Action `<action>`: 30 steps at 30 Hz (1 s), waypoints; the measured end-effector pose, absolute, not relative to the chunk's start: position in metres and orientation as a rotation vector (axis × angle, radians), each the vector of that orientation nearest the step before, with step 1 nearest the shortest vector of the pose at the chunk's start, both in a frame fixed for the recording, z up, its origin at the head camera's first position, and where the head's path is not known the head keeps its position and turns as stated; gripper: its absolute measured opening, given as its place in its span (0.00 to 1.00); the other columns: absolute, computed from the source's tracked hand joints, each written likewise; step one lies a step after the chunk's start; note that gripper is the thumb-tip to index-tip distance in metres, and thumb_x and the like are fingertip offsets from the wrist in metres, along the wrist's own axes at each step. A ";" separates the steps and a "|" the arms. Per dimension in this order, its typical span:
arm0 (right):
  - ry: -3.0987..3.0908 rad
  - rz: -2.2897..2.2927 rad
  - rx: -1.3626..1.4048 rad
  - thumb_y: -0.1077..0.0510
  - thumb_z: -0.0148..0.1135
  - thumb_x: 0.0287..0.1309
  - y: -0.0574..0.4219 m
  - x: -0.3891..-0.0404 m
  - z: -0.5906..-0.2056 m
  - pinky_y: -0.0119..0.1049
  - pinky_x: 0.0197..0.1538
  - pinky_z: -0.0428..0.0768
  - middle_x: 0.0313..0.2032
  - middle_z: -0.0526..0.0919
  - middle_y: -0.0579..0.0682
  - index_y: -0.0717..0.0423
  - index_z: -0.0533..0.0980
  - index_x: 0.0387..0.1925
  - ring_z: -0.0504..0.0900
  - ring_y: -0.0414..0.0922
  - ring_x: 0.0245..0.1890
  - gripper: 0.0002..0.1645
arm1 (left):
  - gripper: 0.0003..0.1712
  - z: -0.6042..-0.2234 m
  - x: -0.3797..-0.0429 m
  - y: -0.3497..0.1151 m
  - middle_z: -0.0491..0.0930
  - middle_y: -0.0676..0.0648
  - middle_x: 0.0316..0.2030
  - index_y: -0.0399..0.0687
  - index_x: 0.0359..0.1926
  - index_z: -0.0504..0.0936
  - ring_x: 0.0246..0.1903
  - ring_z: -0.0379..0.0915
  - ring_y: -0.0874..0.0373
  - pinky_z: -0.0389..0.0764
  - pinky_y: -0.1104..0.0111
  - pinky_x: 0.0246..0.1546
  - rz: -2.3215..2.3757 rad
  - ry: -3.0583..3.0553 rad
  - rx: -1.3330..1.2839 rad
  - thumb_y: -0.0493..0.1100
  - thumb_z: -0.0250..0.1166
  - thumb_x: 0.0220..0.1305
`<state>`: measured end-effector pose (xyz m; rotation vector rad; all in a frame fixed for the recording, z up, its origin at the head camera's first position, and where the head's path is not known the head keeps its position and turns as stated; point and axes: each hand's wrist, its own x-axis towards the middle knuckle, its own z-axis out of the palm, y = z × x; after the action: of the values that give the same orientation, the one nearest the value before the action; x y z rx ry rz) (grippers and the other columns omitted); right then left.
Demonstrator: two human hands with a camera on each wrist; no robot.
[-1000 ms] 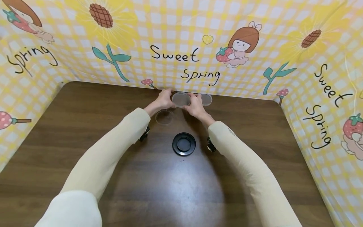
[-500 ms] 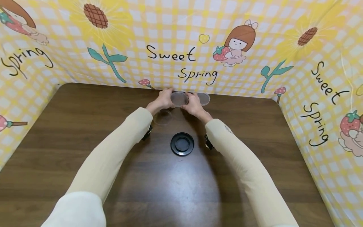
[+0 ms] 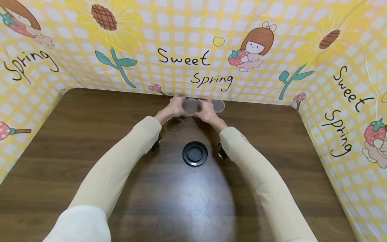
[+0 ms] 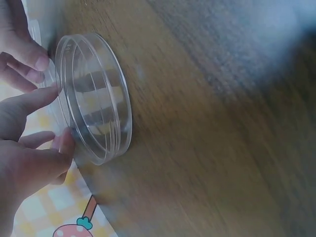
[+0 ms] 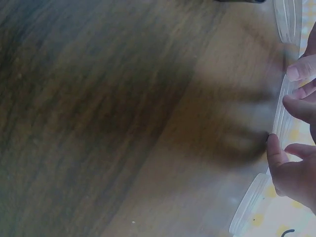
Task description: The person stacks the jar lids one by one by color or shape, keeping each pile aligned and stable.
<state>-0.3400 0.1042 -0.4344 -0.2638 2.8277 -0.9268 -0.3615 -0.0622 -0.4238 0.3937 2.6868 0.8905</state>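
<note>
the grip, made by two bare hands, is clamped on one round, clear dish (image 3: 191, 107): the left hand (image 3: 176, 106) pinches its rim at nine o'clock, the right hand (image 3: 207, 111) at three. whether it is raised off the surface (image 3: 290, 144) i cannot tell. over the last second hardly anything has changed; both hands keep the same hold and the dish stays at the far edge, which suggests a steadying pause rather than a carry.

just past the right hand, at three o'clock from the held dish, lies a second clear dish (image 3: 219, 106), partly covered by that hand. at about half past seven, near the left wrist, lies a third clear dish (image 3: 174, 125), its double rim plain in the left wrist view. farther off at six o'clock sits a black ringed disc (image 3: 195, 153). at twelve hangs a yellow checked cloth (image 3: 181, 40), close behind the hands.
</note>
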 end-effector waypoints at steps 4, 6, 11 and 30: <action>2.818 -0.908 -0.260 0.57 0.70 0.56 0.104 -0.338 -0.433 0.47 0.63 0.64 0.64 0.58 0.64 0.63 0.59 0.70 0.58 0.61 0.64 0.45 | 0.46 -0.423 -0.359 -0.064 0.57 0.30 0.66 0.31 0.68 0.63 0.62 0.51 0.33 0.60 0.52 0.61 0.898 2.689 0.419 0.36 0.75 0.50; 2.817 -0.906 -0.261 0.57 0.70 0.56 0.105 -0.338 -0.431 0.47 0.63 0.64 0.65 0.58 0.64 0.62 0.59 0.70 0.58 0.60 0.65 0.45 | 0.45 -0.421 -0.358 -0.064 0.59 0.30 0.65 0.30 0.67 0.64 0.62 0.52 0.33 0.60 0.52 0.61 0.902 2.698 0.434 0.36 0.75 0.50; 2.822 -0.923 -0.300 0.56 0.71 0.55 0.109 -0.333 -0.426 0.44 0.60 0.66 0.61 0.62 0.63 0.64 0.60 0.70 0.60 0.54 0.63 0.46 | 0.45 -0.417 -0.353 -0.067 0.63 0.31 0.63 0.30 0.66 0.66 0.61 0.55 0.36 0.60 0.53 0.61 0.935 2.711 0.464 0.36 0.75 0.48; 2.732 -1.102 -0.412 0.62 0.73 0.51 0.128 -0.301 -0.410 0.43 0.51 0.77 0.53 0.77 0.66 0.69 0.63 0.66 0.78 0.56 0.51 0.44 | 0.42 -0.410 -0.315 -0.065 0.71 0.31 0.52 0.27 0.64 0.67 0.56 0.59 0.43 0.65 0.54 0.56 1.050 2.698 0.588 0.36 0.75 0.49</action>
<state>-0.3005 0.1275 -0.4105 -0.4124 2.7320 -1.1018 -0.3155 -0.0649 -0.4096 0.5876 2.6977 1.0505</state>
